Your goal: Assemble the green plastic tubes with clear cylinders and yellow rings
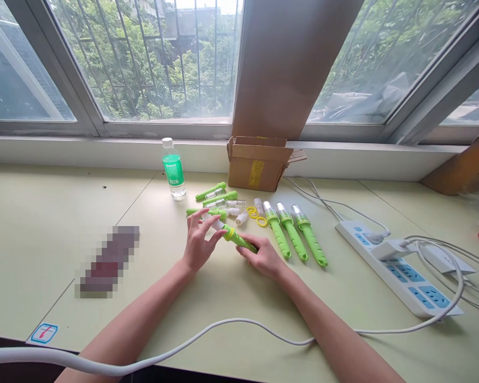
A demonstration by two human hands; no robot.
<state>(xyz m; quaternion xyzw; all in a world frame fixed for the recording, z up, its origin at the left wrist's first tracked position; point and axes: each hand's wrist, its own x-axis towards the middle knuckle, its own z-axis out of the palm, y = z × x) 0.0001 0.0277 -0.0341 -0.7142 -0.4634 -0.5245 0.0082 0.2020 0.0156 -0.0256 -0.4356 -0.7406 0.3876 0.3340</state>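
My right hand (263, 258) grips the green handle of a small torch-like tool (236, 238) with a yellow ring near its clear head. My left hand (198, 239) meets the tool's head end, thumb and fingertips pinching it while the other fingers spread. Three assembled green tools (293, 231) lie side by side just right of my hands. Loose green handles and clear heads (217, 198) lie beyond my left hand, with yellow rings (256, 215) and a small white cap (241, 218) between them.
A green-labelled water bottle (173, 169) and an open cardboard box (257, 162) stand near the window sill. A white power strip (399, 266) with plugged cables lies at right; a white cable (207, 330) crosses my forearms. A blurred dark patch (107, 260) sits at left.
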